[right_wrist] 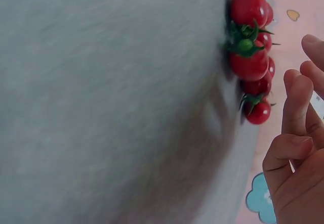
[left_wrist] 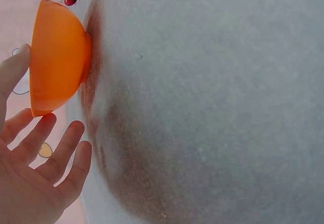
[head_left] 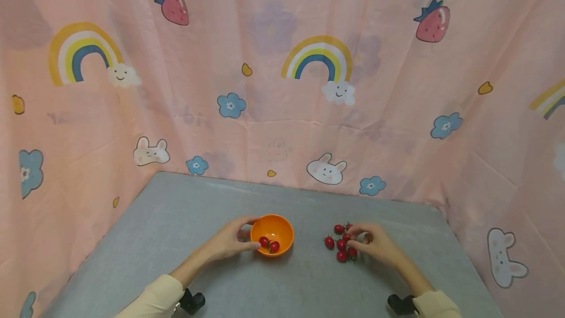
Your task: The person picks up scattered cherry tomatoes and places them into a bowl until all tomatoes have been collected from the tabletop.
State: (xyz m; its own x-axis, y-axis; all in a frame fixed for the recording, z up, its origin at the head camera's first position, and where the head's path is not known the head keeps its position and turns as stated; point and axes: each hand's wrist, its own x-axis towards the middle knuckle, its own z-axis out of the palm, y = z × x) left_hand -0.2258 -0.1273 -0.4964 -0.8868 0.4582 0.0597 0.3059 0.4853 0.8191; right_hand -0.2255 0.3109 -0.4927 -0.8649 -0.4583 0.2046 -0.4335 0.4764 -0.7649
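An orange bowl (head_left: 286,239) stands on the grey table with two cherry tomatoes (head_left: 274,247) inside it. My left hand (head_left: 230,240) holds the bowl's left side, thumb at the near rim and index finger at the far rim. From the left wrist view, the bowl (left_wrist: 58,57) lies between the thumb and the fingertips, the other fingers spread. To the right is a cluster of several red cherry tomatoes (head_left: 342,245) with green stems. Over its right edge hovers my right hand (head_left: 375,243), thumb and index finger apart. In the right wrist view nothing shows between its fingers (right_wrist: 297,90).
The grey table (head_left: 304,283) reaches back to a pink patterned curtain (head_left: 273,136), which also hangs along the left and right sides. A black wrist-worn device (head_left: 192,301) sits under the left forearm, another black device (head_left: 400,304) under the right.
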